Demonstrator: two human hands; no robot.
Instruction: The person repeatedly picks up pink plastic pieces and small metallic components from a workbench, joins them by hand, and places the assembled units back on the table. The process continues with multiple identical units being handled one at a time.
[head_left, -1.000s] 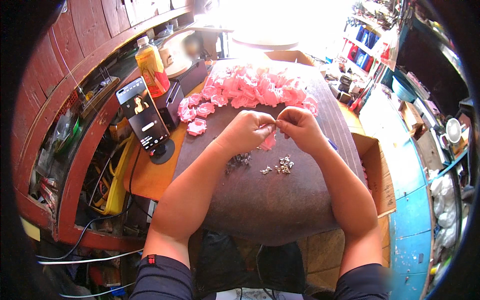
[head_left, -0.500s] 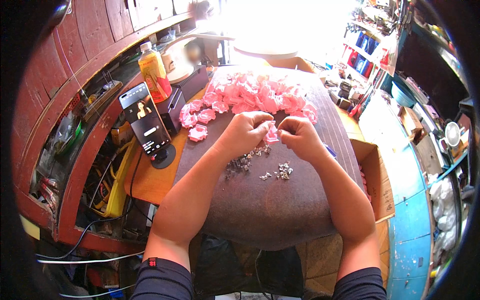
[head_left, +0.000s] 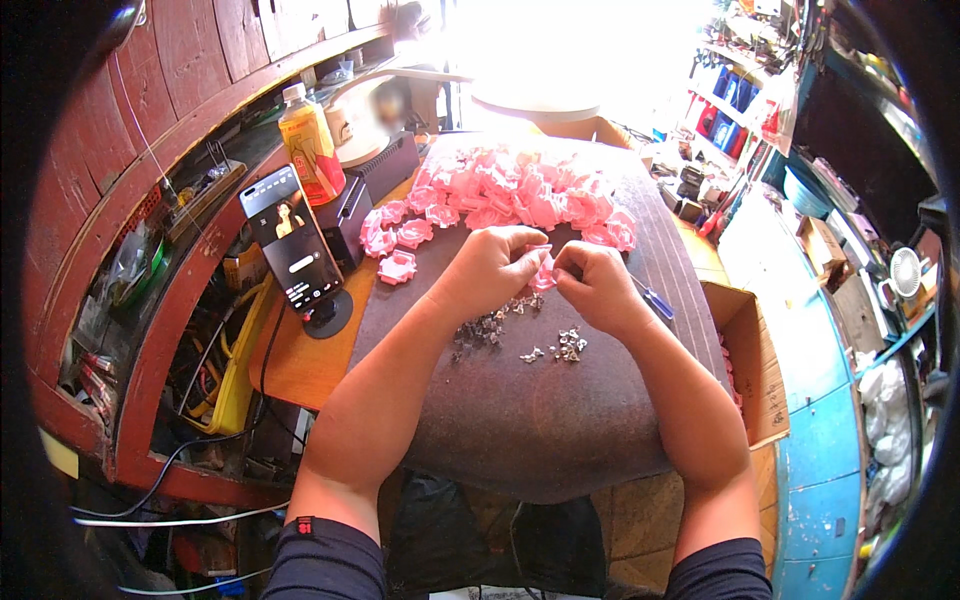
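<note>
Over the middle of the dark table mat [head_left: 530, 420] my left hand [head_left: 495, 265] pinches a small pink plastic piece [head_left: 544, 272]. My right hand [head_left: 598, 284] is closed at the right side of that same piece, its fingertips together; whether they grip the piece or a tiny part is hidden. Behind the hands lies a large heap of similar pink pieces [head_left: 510, 190]. Small metal parts lie in front of the hands: a darker cluster [head_left: 482, 328] below my left hand and a shiny cluster [head_left: 570, 345] nearer me.
A phone [head_left: 292, 240] leans on a round stand at the left, with a drink bottle [head_left: 310, 145] behind it. A blue-handled screwdriver [head_left: 656, 300] lies right of my right hand. Beside the table's right edge stands an open cardboard box [head_left: 765, 375]. Cluttered shelves line both sides.
My right hand has moved slightly left and closer to the pink piece, uncovering more of the screwdriver. My left hand has stayed nearly still.
</note>
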